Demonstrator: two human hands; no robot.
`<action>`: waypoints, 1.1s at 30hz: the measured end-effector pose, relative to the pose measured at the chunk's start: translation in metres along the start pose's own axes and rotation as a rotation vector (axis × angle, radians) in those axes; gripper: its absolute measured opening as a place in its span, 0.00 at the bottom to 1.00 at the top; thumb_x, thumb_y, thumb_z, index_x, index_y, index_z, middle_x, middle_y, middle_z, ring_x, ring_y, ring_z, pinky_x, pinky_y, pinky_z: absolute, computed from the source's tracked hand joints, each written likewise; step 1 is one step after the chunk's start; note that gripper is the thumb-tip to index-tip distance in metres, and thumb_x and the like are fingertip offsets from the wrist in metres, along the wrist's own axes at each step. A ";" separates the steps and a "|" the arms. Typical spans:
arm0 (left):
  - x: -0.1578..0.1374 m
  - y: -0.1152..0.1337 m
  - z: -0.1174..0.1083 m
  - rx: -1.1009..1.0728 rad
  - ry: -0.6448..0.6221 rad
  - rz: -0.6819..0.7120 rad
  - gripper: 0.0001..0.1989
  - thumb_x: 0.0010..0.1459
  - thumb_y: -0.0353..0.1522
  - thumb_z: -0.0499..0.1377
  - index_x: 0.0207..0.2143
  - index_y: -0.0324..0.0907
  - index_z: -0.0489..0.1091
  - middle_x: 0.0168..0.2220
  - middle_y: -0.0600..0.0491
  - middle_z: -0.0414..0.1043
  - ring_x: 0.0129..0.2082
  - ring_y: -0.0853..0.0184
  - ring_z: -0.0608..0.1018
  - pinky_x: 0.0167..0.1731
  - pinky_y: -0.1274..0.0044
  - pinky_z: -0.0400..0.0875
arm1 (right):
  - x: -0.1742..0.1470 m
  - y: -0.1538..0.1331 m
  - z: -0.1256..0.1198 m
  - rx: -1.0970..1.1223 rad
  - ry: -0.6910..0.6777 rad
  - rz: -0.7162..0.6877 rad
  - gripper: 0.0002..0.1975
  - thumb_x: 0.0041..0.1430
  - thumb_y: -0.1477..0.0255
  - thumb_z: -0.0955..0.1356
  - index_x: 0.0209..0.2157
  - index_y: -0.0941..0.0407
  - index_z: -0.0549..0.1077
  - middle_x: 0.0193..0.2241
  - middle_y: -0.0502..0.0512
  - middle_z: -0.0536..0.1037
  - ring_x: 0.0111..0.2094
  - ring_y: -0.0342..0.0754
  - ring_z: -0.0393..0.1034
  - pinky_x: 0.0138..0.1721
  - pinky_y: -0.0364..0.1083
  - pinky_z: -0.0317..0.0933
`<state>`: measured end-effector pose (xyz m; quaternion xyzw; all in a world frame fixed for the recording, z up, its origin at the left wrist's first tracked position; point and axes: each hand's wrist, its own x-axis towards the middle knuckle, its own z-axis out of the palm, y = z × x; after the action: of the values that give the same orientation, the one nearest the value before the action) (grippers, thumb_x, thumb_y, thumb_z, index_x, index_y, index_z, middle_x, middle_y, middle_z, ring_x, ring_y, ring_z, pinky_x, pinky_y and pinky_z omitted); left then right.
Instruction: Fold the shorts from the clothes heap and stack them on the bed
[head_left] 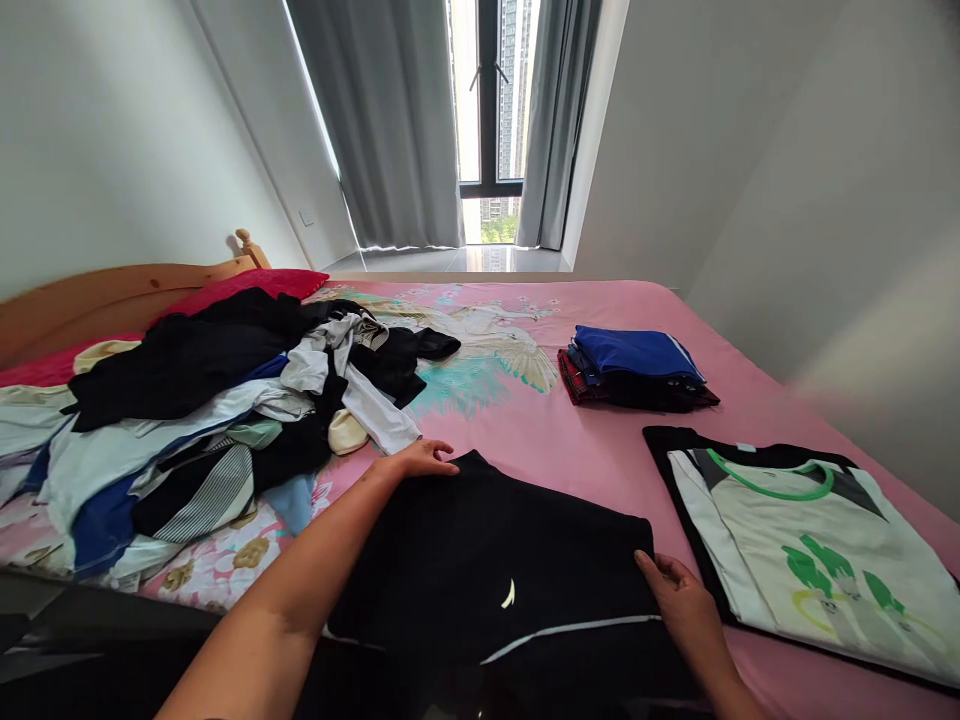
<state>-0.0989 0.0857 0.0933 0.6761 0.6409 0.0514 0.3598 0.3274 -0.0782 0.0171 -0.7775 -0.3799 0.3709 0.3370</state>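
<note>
A black garment with thin white piping and a small pale logo [525, 560] is spread out in front of me at the near side of the bed. Its near part runs down into shadow, so its full shape and kind are unclear. My left hand [420, 460] rests at its far left edge, fingers stretched and slightly apart. On the right edge, my right hand [679, 590] pinches the cloth, thumb on top and fingers bent.
A loose heap of clothes [187, 380] covers the bed's left side, by a red pillow [289, 283] and wooden headboard [150, 285]. Folded clothes with a blue piece on top [634, 352] sit back right. Nearer lies a flat stack topped by a white printed T-shirt [780, 520].
</note>
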 end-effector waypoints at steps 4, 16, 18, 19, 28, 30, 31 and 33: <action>-0.023 -0.022 -0.018 0.131 0.138 -0.075 0.22 0.40 0.35 0.65 0.42 0.44 0.75 0.34 0.54 0.76 0.36 0.63 0.77 0.38 0.78 0.69 | -0.003 -0.003 -0.001 -0.002 -0.009 -0.005 0.34 0.39 0.42 0.65 0.37 0.57 0.71 0.36 0.61 0.78 0.42 0.58 0.72 0.43 0.50 0.64; -0.134 0.007 0.103 0.347 0.417 0.409 0.19 0.60 0.38 0.54 0.54 0.47 0.67 0.60 0.48 0.61 0.62 0.58 0.60 0.61 0.62 0.50 | -0.006 0.002 -0.004 -0.005 0.024 -0.090 0.30 0.41 0.44 0.66 0.33 0.57 0.73 0.31 0.58 0.78 0.37 0.56 0.72 0.41 0.50 0.62; -0.158 0.001 0.117 0.405 0.386 0.461 0.24 0.60 0.42 0.54 0.57 0.46 0.63 0.62 0.45 0.57 0.63 0.55 0.57 0.62 0.58 0.46 | -0.007 0.001 -0.005 0.008 0.015 -0.095 0.30 0.42 0.45 0.66 0.33 0.58 0.73 0.31 0.58 0.78 0.37 0.56 0.72 0.41 0.50 0.62; -0.170 -0.003 0.121 0.427 0.370 0.474 0.26 0.59 0.44 0.54 0.58 0.46 0.62 0.63 0.45 0.55 0.64 0.55 0.56 0.62 0.57 0.45 | -0.008 0.000 -0.005 0.014 0.009 -0.097 0.29 0.42 0.45 0.66 0.33 0.58 0.73 0.31 0.58 0.78 0.38 0.56 0.72 0.41 0.50 0.62; -0.228 -0.078 0.132 0.581 0.480 0.476 0.30 0.56 0.33 0.56 0.62 0.49 0.55 0.64 0.48 0.55 0.63 0.56 0.57 0.61 0.57 0.48 | -0.011 0.006 -0.019 0.183 -0.206 -0.125 0.29 0.47 0.50 0.65 0.43 0.58 0.71 0.34 0.56 0.78 0.35 0.51 0.73 0.37 0.47 0.67; -0.228 -0.095 0.132 0.570 0.531 0.463 0.28 0.58 0.32 0.54 0.61 0.50 0.57 0.63 0.50 0.57 0.63 0.57 0.59 0.61 0.59 0.51 | -0.016 0.012 -0.027 0.209 -0.259 -0.117 0.31 0.50 0.52 0.63 0.48 0.59 0.68 0.33 0.57 0.78 0.32 0.51 0.73 0.32 0.47 0.67; -0.228 -0.101 0.132 0.558 0.544 0.463 0.27 0.58 0.32 0.54 0.61 0.51 0.58 0.63 0.51 0.57 0.63 0.58 0.59 0.61 0.60 0.52 | -0.020 0.017 -0.031 0.215 -0.274 -0.121 0.32 0.51 0.53 0.62 0.51 0.59 0.65 0.34 0.57 0.78 0.31 0.50 0.73 0.30 0.47 0.67; -0.229 -0.110 0.131 0.536 0.548 0.469 0.26 0.59 0.32 0.53 0.60 0.52 0.59 0.62 0.52 0.58 0.62 0.58 0.60 0.61 0.60 0.53 | -0.028 0.028 -0.040 0.176 -0.246 -0.200 0.32 0.53 0.56 0.61 0.56 0.59 0.60 0.38 0.58 0.77 0.33 0.50 0.73 0.31 0.48 0.68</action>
<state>-0.1598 -0.1849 0.0257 0.8340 0.5325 0.1409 -0.0326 0.3576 -0.1251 0.0239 -0.6523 -0.4598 0.4595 0.3898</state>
